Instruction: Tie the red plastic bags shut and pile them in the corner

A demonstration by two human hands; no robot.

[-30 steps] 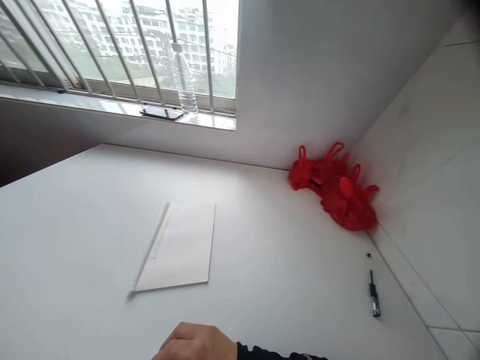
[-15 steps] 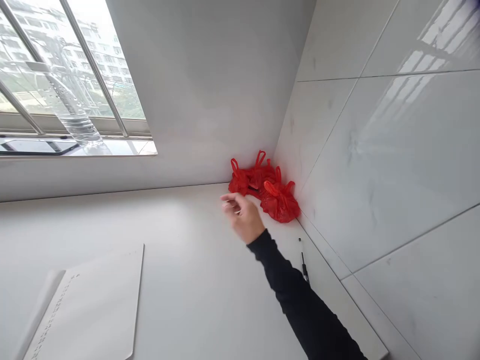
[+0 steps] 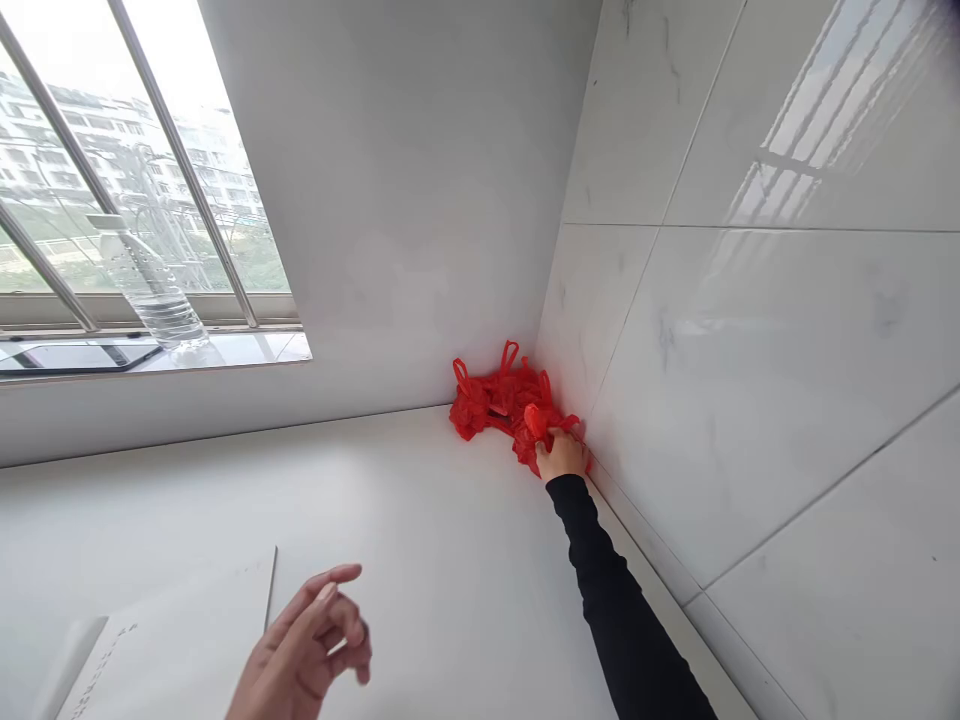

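Red plastic bags (image 3: pixel 504 392) with knotted loop handles are bunched in the corner where the table meets two walls. My right hand (image 3: pixel 562 456) is closed around the top of the nearest red plastic bag (image 3: pixel 528 440); its fingertips are partly hidden in the plastic. What the bags contain cannot be made out. Low in the view, my left hand (image 3: pixel 311 635) hovers over the table with its fingers apart and loosely bent, holding nothing. Beside it lies an open spiral notebook (image 3: pixel 180 640) with a blank page.
The white table (image 3: pixel 427 560) runs along the grey wall and the marbled tile wall (image 3: pixel 750 400). On the windowsill stand a clear water bottle (image 3: pixel 161 305) and a flat dark-edged tablet-like device (image 3: pixel 75 356). Metal bars (image 3: pixel 180 160) cross the window.
My right hand has moved right from over the table and taken hold of the nearest bag. My left hand has come into view from below. The camera view has tilted up slightly.
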